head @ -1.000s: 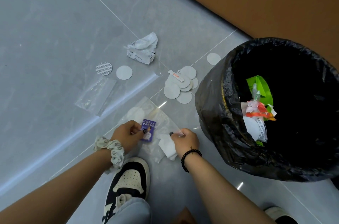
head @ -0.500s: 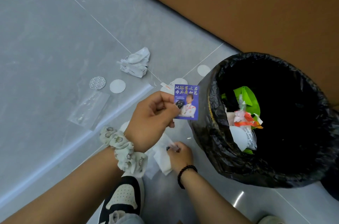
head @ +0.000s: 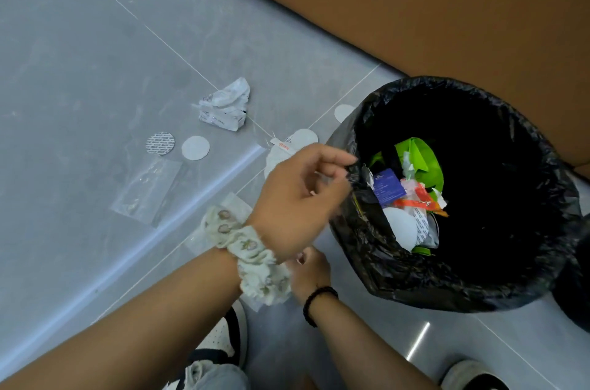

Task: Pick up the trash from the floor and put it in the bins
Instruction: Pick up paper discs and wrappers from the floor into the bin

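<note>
A blue card lay inside the bin. The left hand hung empty, fingers loose, at its rim. The right hand, mostly hidden, could not be read. Left on the floor: crumpled wrapper, discs, plastic bag.

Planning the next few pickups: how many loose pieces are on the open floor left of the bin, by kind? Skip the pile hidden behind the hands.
White round discs: 1
Patterned silver discs: 1
Crumpled white wrappers: 1
Clear plastic bags: 1
Total: 4
</note>
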A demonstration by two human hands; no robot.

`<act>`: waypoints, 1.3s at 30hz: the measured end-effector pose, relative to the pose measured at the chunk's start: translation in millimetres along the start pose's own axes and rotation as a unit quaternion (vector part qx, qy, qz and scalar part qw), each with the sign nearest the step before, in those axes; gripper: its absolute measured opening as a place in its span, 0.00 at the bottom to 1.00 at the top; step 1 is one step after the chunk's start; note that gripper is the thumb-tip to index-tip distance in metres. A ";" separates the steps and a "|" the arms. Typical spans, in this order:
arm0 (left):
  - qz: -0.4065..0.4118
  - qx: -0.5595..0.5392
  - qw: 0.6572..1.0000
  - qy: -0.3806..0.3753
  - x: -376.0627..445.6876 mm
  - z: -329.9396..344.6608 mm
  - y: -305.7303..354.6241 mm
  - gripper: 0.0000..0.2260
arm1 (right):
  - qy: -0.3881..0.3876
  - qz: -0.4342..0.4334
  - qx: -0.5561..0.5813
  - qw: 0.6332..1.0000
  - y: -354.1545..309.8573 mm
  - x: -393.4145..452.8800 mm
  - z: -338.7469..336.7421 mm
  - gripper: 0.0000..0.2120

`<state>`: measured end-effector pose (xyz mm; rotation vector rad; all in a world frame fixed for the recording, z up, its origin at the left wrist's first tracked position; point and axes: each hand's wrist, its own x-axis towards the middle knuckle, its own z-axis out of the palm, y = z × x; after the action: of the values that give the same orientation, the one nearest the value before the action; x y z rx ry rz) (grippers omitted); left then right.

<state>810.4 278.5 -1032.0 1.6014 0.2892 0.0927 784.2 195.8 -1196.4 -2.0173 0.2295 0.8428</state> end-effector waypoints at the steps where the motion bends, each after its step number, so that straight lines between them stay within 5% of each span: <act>1: -0.012 -0.012 1.000 0.021 -1.7 -7.0 -5.6 0.09 | -0.010 -0.017 -0.015 1.000 -0.2 -0.1 -2.4 0.13; 6: -0.148 -0.009 0.975 0.164 -10.0 -53.9 -53.4 0.08 | -0.025 -0.047 0.060 0.997 -14.3 -3.4 -4.4 0.13; 11: -0.288 0.037 0.911 0.293 -29.5 -101.1 -117.5 0.07 | -0.018 -0.072 0.145 0.987 -37.8 -6.1 -5.2 0.17; 16: -0.376 0.031 0.868 0.324 -38.2 -124.7 -138.0 0.18 | -0.029 -0.048 0.231 0.971 -56.8 -9.4 -10.9 0.18; 21: -0.323 -0.118 0.875 0.341 -34.7 -123.7 -124.7 0.26 | -0.030 -0.021 0.252 0.967 -56.6 -14.7 -13.1 0.18; 27: -0.309 -0.049 0.908 0.278 -36.1 -108.1 -114.7 0.50 | -0.034 -0.062 0.226 0.972 -65.5 -28.0 -15.2 0.18; 35: -0.234 -0.028 0.904 0.357 -39.9 -117.1 -95.1 0.33 | -0.074 -0.072 0.185 0.977 -100.7 -45.7 -2.7 0.13; 39: -0.182 -0.010 0.910 0.372 -50.7 -122.5 -62.4 0.28 | -0.121 -0.098 0.058 0.986 -126.8 -65.6 -14.8 0.10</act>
<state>724.7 386.7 -1081.1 1.4074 1.1683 0.4186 800.6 245.7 -1062.9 -1.7773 -0.0572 0.9173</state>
